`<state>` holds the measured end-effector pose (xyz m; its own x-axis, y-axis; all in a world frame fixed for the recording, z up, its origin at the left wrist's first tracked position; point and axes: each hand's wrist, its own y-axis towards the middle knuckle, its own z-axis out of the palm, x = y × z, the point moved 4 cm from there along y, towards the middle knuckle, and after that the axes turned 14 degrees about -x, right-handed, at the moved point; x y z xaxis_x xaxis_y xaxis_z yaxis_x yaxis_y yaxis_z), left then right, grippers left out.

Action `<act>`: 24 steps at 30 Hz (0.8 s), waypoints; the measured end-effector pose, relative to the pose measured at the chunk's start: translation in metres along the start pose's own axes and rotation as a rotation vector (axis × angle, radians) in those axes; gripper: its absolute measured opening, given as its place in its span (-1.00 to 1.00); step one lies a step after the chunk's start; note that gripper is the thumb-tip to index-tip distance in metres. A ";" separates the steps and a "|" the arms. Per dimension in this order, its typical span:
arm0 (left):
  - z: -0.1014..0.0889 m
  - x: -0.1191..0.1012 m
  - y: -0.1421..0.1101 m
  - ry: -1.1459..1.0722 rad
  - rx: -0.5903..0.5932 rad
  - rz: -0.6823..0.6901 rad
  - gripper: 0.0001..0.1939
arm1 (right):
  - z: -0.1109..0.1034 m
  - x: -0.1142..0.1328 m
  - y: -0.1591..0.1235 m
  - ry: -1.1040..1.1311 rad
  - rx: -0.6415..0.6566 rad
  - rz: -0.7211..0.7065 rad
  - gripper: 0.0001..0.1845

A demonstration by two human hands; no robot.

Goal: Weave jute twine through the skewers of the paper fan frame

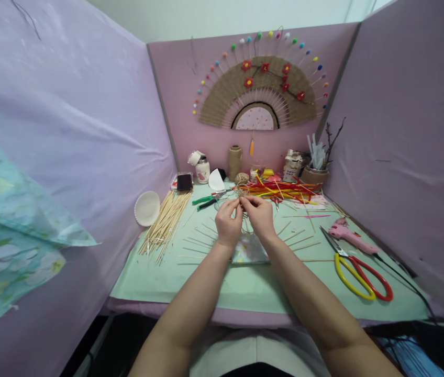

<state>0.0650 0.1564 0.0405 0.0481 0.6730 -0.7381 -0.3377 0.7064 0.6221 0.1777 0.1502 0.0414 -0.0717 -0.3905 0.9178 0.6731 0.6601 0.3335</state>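
One pair of scissors (346,255) lies at the near right, one yellow and one red handle toward the near side, blades pointing far left; one pink glue gun (353,238) lies just beyond. At the near centre, a floral cloth piece (247,250) has its straight edge running left to right, thin sticks spreading outward at both sides. Above it, the left hand (229,220) and right hand (259,212) meet, fingertips pinched together on thin brown cord (243,192); its loops curl toward both near and far, so its long axis cannot be told. At left lie a bundle of sticks (167,222), too many to count, and one white dish (147,208). Farther stand one twine spool (235,163) and one white jar (202,170), its marking too small to read. One large fan (214,99) bearing six larger red flowers hangs on the far wall.
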 end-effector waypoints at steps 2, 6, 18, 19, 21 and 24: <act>0.000 0.002 0.001 -0.012 -0.016 -0.020 -0.87 | 0.000 0.001 0.001 0.001 0.005 -0.002 -0.67; 0.001 0.014 0.007 -0.131 -0.038 -0.279 -0.84 | 0.001 0.003 0.002 0.028 0.034 0.055 -0.71; 0.004 0.030 0.005 -0.476 0.062 -0.950 -0.57 | 0.004 -0.005 0.004 0.036 0.115 0.070 -0.73; 0.005 0.030 0.004 -0.483 0.068 -0.965 -0.57 | 0.004 -0.006 0.004 0.036 0.114 0.070 -0.72; 0.005 0.030 0.003 -0.489 0.084 -0.989 -0.56 | 0.003 -0.008 0.004 0.038 0.104 0.064 -0.72; 0.006 0.028 0.003 -0.479 0.103 -0.998 -0.57 | 0.002 -0.008 0.005 0.016 0.085 0.026 -0.72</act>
<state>0.0706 0.1787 0.0235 0.6206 -0.2078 -0.7561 0.1336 0.9782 -0.1591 0.1798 0.1577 0.0365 -0.0430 -0.3825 0.9230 0.6094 0.7220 0.3276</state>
